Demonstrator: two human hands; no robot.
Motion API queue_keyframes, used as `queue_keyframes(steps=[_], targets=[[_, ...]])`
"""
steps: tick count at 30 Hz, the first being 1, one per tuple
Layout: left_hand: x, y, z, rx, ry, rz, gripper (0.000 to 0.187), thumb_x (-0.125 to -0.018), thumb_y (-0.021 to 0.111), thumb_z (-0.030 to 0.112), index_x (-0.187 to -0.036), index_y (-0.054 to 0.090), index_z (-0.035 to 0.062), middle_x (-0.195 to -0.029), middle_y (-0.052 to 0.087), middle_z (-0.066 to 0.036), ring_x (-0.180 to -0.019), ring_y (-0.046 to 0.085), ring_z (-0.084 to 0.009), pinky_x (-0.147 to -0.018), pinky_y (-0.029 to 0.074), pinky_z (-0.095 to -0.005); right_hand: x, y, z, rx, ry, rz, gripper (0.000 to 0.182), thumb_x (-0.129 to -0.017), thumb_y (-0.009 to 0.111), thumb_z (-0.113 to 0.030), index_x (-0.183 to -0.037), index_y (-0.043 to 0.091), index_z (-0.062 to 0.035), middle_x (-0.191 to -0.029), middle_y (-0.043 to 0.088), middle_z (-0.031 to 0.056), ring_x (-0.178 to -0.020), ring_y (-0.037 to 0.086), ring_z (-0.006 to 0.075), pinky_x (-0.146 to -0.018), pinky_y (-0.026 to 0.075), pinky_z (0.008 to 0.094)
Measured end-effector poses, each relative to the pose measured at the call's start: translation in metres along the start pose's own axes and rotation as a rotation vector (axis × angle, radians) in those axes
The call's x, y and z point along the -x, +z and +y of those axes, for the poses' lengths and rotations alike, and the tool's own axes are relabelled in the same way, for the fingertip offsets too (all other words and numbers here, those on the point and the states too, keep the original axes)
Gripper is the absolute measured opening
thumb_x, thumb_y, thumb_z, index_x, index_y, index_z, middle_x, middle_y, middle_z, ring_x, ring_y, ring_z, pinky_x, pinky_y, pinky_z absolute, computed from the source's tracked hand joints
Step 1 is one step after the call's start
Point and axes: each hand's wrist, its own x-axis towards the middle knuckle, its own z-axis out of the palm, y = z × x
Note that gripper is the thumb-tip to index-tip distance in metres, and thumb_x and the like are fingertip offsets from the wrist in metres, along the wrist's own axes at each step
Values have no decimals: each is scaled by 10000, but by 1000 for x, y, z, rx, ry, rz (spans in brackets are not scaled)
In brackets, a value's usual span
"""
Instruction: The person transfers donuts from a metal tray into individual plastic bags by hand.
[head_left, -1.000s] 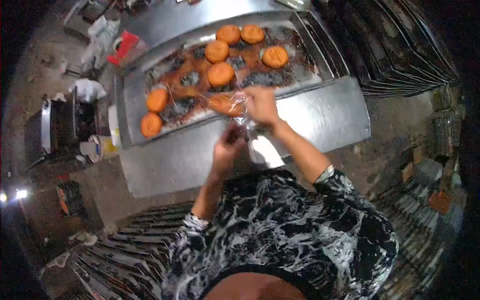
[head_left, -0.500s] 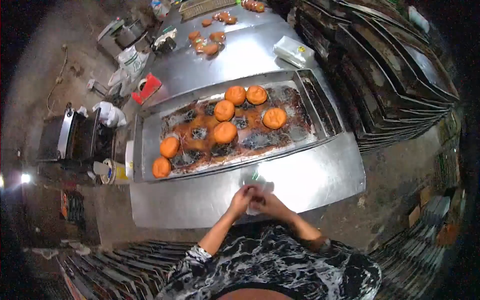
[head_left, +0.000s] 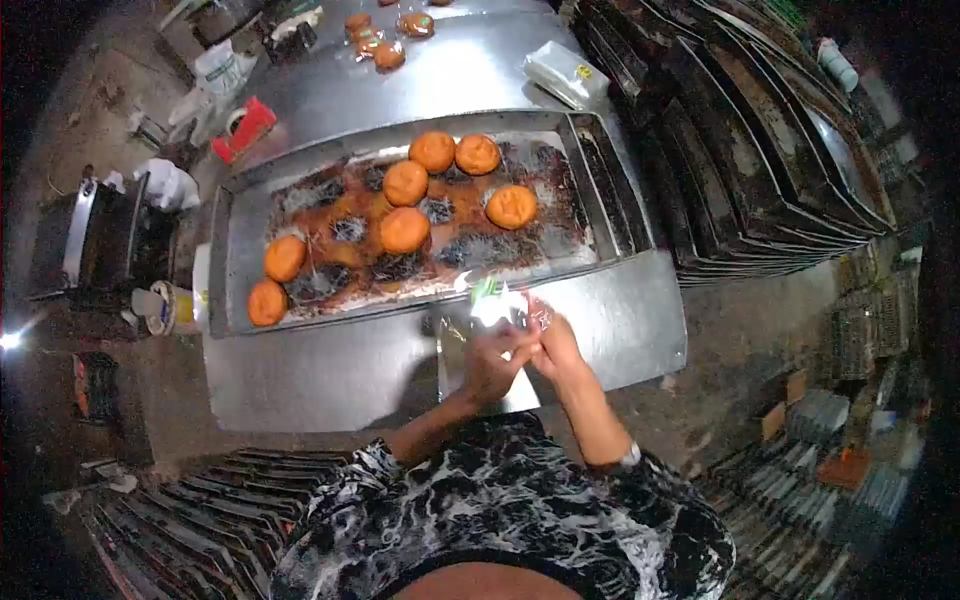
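A clear plastic bag (head_left: 488, 298) with a green print is held over the front strip of the metal table, glinting in the light. My left hand (head_left: 492, 368) grips the bag from the left, with fingers bent. Close against it, my right hand (head_left: 553, 348) pinches the bag's right side. Fine detail between the fingers is lost in glare and blur. Just beyond my hands lies a shallow metal tray (head_left: 340, 324) with a browned, stained bottom. Several round orange-brown buns (head_left: 404, 230) sit in it, mostly left and centre, with one bun (head_left: 511, 207) farther right.
Wrapped buns (head_left: 388, 54) lie on the far part of the table. A stack of clear bags (head_left: 567, 75) rests at the back right, and a red tape dispenser (head_left: 243, 130) stands left of the tray. Dark baking trays (head_left: 770, 150) are stacked upright on the right.
My hands have moved up and forward from near my body, and the plastic bag now shows larger and more spread out. The camera view has shifted, while the buns stay in place.
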Motion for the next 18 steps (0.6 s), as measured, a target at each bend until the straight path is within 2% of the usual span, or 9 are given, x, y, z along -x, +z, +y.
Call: queue_keyframes(steps=[3, 5, 7, 8, 10, 11, 12, 17, 18], targets=[[-13, 6, -34, 765, -141, 456, 407, -714, 601, 128, -1107, 499, 91, -862, 514, -17, -730, 492, -152, -687, 422, -246, -22, 64, -2, -395, -332, -213, 496, -873, 426, -308, -1275, 301, -47, -1092, 501, 126, -913, 513, 217, -820, 422, 336], [-11, -25, -94, 1497, -514, 281, 414, -758, 563, 147, -1148, 429, 115, -880, 533, -25, -745, 520, -162, -691, 449, -270, -64, 9, 81, -134, -260, -154, 472, -869, 440, -313, -1249, 350, -48, -1105, 495, 124, -955, 498, 223, -900, 360, 368], [-12, -64, -101, 1490, -539, 359, 273, -797, 526, 166, -1057, 481, 95, -899, 554, -43, -763, 549, -177, -685, 468, -305, -45, 38, 66, 85, 193, -250, 445, -826, 517, -304, -1176, 441, -40, -1105, 503, 148, -1007, 487, 246, -892, 372, 358], [-10, -77, -105, 1495, -392, 514, 235, -802, 523, 168, -1021, 490, 89, -907, 560, -50, -760, 558, -184, -697, 468, -320, -74, 5, 46, 771, 137, -237, 493, -764, 592, -308, -1149, 466, -26, -1137, 483, 179, -1062, 458, 271, -905, 359, 377], [-6, -110, -94, 1432, -223, 756, 185, -804, 516, 162, -964, 511, 70, -897, 567, -52, -788, 555, -181, -737, 458, -340, -115, 31, -27, 1634, -995, -119, 677, -647, 677, -347, -1179, 419, -16, -1227, 398, 206, -1175, 343, 311, -980, 255, 408], [-2, -125, -102, 1437, -269, 851, 265, -800, 526, 230, -1025, 512, 90, -872, 559, -30, -886, 533, -190, -848, 420, -412, -135, 46, -77, 2268, -727, -251, 694, -620, 694, -320, -1185, 419, -24, -1252, 359, 220, -1200, 290, 348, -1007, 210, 406], [-1, -134, -102, 1413, -288, 945, 311, -785, 530, 228, -1056, 480, 83, -902, 534, -45, -915, 519, -217, -856, 412, -434, -187, -11, -85, 2370, -871, -95, 690, -625, 693, -298, -1193, 411, -26, -1241, 368, 220, -1170, 321, 359, -988, 245, 409], [9, -161, -87, 1409, -159, 1089, 466, -730, 527, 199, -1146, 365, 67, -991, 455, -103, -974, 485, -313, -880, 378, -501, -131, 62, -20, 1280, -734, -148, 492, -638, 681, -248, -1065, 536, -52, -1056, 529, 166, -997, 483, 326, -876, 359, 376], [7, -162, -85, 1411, -188, 1153, 487, -721, 510, 191, -1160, 342, 65, -1002, 434, -114, -983, 478, -336, -878, 372, -522, -105, 77, 15, 1306, -1193, -229, 450, -611, 684, -216, -1018, 560, -69, -1018, 538, 144, -962, 494, 303, -823, 381, 374]])
